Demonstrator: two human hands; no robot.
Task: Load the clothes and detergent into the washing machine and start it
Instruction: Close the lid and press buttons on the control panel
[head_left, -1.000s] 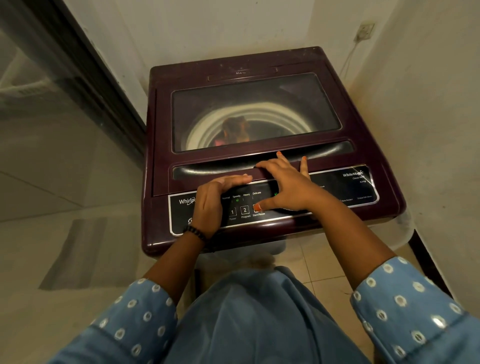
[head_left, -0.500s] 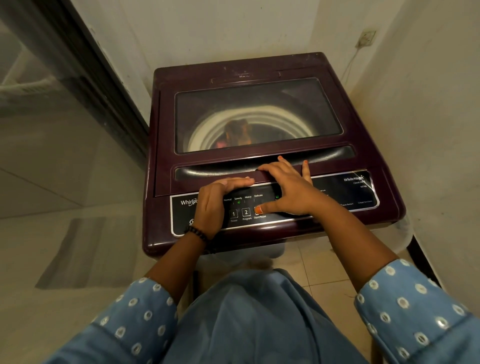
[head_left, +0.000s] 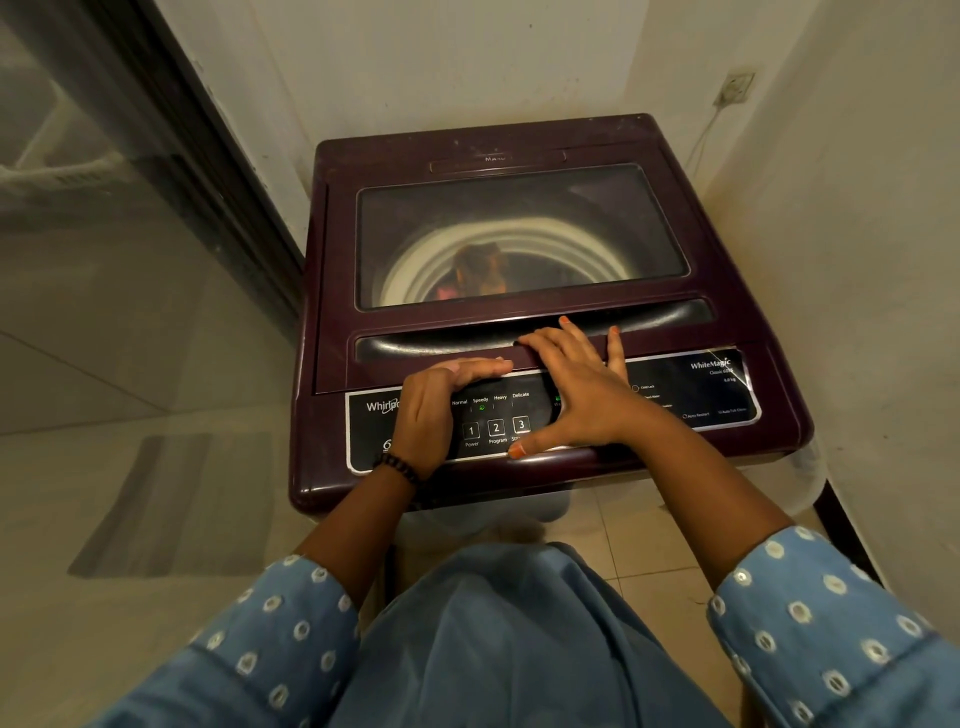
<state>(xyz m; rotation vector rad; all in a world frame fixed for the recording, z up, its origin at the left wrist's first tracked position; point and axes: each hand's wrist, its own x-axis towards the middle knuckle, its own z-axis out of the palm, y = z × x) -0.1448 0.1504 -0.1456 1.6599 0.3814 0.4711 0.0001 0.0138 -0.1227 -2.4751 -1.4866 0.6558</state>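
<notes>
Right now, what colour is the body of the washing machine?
Dark maroon; the washing machine shows best in the head view.

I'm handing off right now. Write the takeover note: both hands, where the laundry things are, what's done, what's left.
Left hand: open, resting on the control panel left of the numbered buttons, fingers on the lid's front edge.
Right hand: open, fingers spread over the lid handle, thumb at the panel's front edge just below button 3.
Washing machine: lid closed, clothes visible in the drum. Detergent not visible.
Done: loaded, lid shut, Speedy light green.
Left: confirm the cycle has started; I cannot tell from here.
</notes>
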